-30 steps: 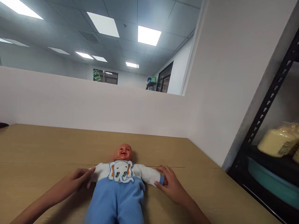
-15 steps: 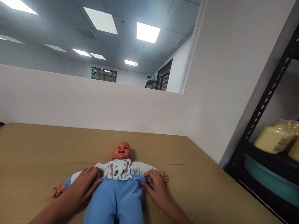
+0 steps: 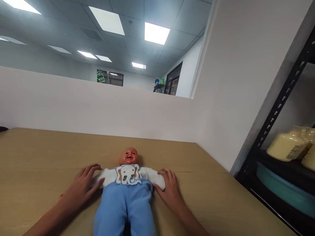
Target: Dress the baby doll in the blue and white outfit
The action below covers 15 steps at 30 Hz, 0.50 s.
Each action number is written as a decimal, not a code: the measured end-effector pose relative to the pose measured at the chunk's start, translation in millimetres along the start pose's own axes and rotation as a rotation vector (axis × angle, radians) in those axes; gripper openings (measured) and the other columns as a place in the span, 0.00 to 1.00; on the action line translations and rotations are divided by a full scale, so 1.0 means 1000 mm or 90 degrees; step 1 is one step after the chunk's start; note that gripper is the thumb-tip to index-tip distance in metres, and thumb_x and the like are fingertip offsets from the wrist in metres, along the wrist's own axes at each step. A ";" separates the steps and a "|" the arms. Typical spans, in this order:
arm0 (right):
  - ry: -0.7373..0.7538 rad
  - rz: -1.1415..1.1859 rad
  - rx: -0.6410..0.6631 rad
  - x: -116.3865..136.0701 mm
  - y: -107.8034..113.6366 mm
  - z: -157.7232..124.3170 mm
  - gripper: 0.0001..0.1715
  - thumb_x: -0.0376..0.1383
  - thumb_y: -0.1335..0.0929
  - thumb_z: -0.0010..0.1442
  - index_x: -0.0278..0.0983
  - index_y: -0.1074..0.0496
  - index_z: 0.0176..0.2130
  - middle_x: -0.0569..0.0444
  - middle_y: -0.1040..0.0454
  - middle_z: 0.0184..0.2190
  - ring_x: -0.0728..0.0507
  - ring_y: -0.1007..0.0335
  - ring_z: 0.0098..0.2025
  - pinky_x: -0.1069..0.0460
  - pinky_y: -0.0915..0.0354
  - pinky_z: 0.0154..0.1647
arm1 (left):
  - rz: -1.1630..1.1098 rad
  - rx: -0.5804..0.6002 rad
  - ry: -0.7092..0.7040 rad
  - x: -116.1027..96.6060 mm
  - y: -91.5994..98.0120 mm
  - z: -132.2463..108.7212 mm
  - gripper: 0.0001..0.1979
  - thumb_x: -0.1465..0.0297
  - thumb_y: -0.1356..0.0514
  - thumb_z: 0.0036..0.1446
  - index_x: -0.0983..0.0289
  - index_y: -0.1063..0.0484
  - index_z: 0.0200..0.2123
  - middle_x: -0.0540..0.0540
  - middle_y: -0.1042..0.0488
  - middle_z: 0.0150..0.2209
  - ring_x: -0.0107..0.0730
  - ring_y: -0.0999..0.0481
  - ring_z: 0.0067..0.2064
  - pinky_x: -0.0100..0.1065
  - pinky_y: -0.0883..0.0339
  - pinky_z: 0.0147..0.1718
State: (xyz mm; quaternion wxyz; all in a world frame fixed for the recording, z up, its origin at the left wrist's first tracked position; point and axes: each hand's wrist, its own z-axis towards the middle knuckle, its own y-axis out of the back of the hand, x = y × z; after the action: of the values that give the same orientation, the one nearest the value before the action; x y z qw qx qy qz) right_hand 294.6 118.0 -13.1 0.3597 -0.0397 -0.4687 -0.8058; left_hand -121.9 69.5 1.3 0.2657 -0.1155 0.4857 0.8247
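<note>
A: Doll (image 3: 128, 183) first; where does it lie?

B: Flat on its back on the wooden table (image 3: 39, 154), near the front edge of the view; its head points toward the white partition (image 3: 73, 105), its legs run toward the person and off the bottom of the picture.

A: How is it dressed?

B: White top with an elephant on the chest; blue fleece trousers below; the head is bare.

A: Left hand (image 3: 82, 186)?

B: Laid palm down over the doll's sleeve on that side, fingers spread and flat; it presses on the sleeve rather than closing around it; the doll's own hand on that side is hidden beneath it, so I cannot tell how it lies.

A: And the right hand (image 3: 169, 188)?

B: Same posture on the other side; palm down, fingers loosely spread, resting on the end of the white sleeve just beside the trousers' waist; nothing is gripped in it.

A: So both hands sit on the doll?

B: Yes; one on each arm, with the body between them.

A: Anything else about?

B: A black metal shelf (image 3: 278, 111) stands to the right, well apart from the doll; on it sit jars (image 3: 286, 147) of something pale yellow above a teal tub (image 3: 283, 186); a small dark object (image 3: 3, 128) shows at the far left edge of the table, too cut off to identify.
</note>
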 end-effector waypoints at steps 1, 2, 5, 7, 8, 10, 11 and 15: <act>0.015 0.018 0.026 -0.004 0.007 0.000 0.26 0.37 0.27 0.63 0.40 0.30 0.60 0.43 0.27 0.59 0.32 0.33 0.61 0.37 0.38 0.65 | -0.002 0.022 0.020 0.004 0.003 0.001 0.27 0.44 0.45 0.68 0.58 0.32 0.57 0.64 0.26 0.59 0.59 0.29 0.62 0.57 0.38 0.64; 0.026 0.043 0.061 -0.009 0.015 0.000 0.29 0.36 0.27 0.63 0.40 0.31 0.62 0.43 0.27 0.60 0.32 0.33 0.62 0.37 0.38 0.66 | -0.006 0.045 0.042 0.006 0.006 0.002 0.29 0.43 0.46 0.68 0.59 0.33 0.58 0.64 0.26 0.59 0.59 0.27 0.61 0.56 0.37 0.63; 0.031 0.161 0.171 -0.020 0.036 0.001 0.33 0.38 0.27 0.63 0.39 0.32 0.65 0.43 0.26 0.61 0.33 0.31 0.63 0.39 0.37 0.66 | -0.006 0.080 0.079 0.010 0.012 0.003 0.32 0.41 0.47 0.67 0.60 0.34 0.59 0.66 0.25 0.59 0.60 0.23 0.58 0.56 0.34 0.61; 0.020 0.233 0.197 -0.025 0.045 0.002 0.31 0.39 0.27 0.63 0.39 0.30 0.63 0.44 0.24 0.59 0.35 0.28 0.61 0.41 0.34 0.64 | 0.005 0.065 0.072 0.011 0.014 0.003 0.33 0.40 0.47 0.67 0.61 0.32 0.58 0.66 0.25 0.59 0.62 0.24 0.59 0.58 0.36 0.63; 0.016 0.250 0.193 -0.026 0.047 0.002 0.29 0.38 0.27 0.63 0.39 0.28 0.62 0.44 0.23 0.58 0.35 0.27 0.59 0.41 0.33 0.62 | 0.007 0.055 0.062 0.010 0.014 0.002 0.33 0.41 0.46 0.66 0.62 0.32 0.58 0.67 0.25 0.60 0.63 0.26 0.61 0.60 0.38 0.64; 0.012 0.247 0.166 -0.024 0.051 0.004 0.27 0.39 0.27 0.62 0.39 0.25 0.60 0.45 0.21 0.54 0.36 0.25 0.55 0.42 0.32 0.58 | -0.007 0.030 0.039 0.004 0.013 0.001 0.31 0.43 0.46 0.67 0.61 0.31 0.58 0.66 0.26 0.60 0.64 0.28 0.63 0.61 0.40 0.66; 0.010 0.235 0.146 -0.020 0.053 0.007 0.26 0.40 0.26 0.62 0.39 0.24 0.58 0.46 0.20 0.52 0.36 0.24 0.53 0.43 0.31 0.57 | -0.027 0.016 0.028 -0.002 0.013 0.000 0.30 0.44 0.46 0.67 0.61 0.31 0.59 0.65 0.26 0.61 0.63 0.29 0.64 0.61 0.40 0.66; 0.024 0.223 0.077 0.012 0.072 0.029 0.27 0.43 0.22 0.58 0.40 0.21 0.56 0.46 0.19 0.50 0.37 0.23 0.51 0.45 0.29 0.53 | -0.141 -0.020 -0.042 -0.058 0.012 0.004 0.25 0.50 0.42 0.69 0.56 0.33 0.62 0.62 0.30 0.65 0.57 0.32 0.66 0.55 0.38 0.67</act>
State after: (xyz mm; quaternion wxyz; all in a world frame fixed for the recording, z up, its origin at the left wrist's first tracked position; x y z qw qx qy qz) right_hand 321.7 112.9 60.1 0.5046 -0.0838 -0.4958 -0.7018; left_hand -79.5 49.1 37.7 0.3687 -0.1456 0.4480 0.8013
